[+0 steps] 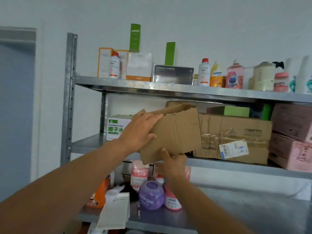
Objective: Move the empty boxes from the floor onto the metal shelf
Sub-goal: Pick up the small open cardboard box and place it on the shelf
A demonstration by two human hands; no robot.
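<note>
Brown corrugated cardboard, creased and soft at the corners, makes up the empty box (173, 132). The left hand's fingers (152, 117) lie nearly straight along its upper left edge while the thumb presses the front face, so that corner is pinched between them. The right hand's fingers are tucked out of sight under the bottom edge, with the thumb (164, 153) up against the front face, gripping that edge. The left hand (140, 130) sits high on the box, the right hand (174, 163) low.

The box is open at the top, with a bent flap along its rim and vertical fold lines across its plain front. It tilts with its left end lower. It is held just left of the large taped carton (236, 132), its right end overlapping the front of the carton's left end.

The carton rests on the middle level of the metal shelf (118, 86). Farther left of the carton stands a white coconut-water box (116, 127). Just beside the carton on its right are stacked pink boxes (292, 137), below it a purple jar (151, 194), above it a row of bottles (204, 72).
</note>
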